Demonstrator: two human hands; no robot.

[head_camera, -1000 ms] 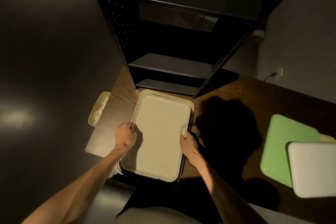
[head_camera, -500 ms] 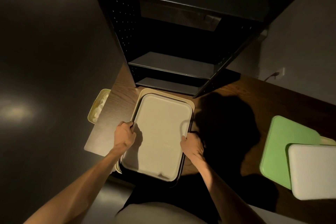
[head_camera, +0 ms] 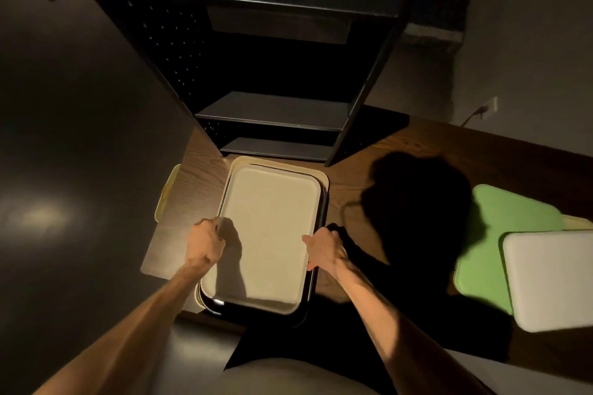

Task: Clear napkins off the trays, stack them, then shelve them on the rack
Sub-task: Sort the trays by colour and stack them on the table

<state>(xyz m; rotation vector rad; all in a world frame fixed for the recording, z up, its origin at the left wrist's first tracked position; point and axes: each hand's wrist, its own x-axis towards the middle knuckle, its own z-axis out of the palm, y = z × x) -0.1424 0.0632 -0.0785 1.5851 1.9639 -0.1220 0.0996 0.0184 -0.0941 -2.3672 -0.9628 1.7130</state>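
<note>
A stack of trays (head_camera: 269, 234) lies on the wooden table (head_camera: 378, 151) in front of the black rack (head_camera: 276, 106). A cream tray is on top, a dark tray under it, and a yellowish tray at the bottom. My left hand (head_camera: 205, 242) grips the stack's left edge. My right hand (head_camera: 324, 250) grips its right edge. No napkins show on the top tray. The rack's shelves look bare.
At the right of the table a green tray (head_camera: 500, 240) lies under a white tray (head_camera: 552, 279). A pale yellow bin (head_camera: 165, 194) hangs off the table's left edge. A wall socket with a cord (head_camera: 487, 106) sits behind the table. My shadow falls mid-table.
Both hands keep their hold on the stack's sides. The view has tilted slightly, and the stack sits about where it was, squared a little more.
</note>
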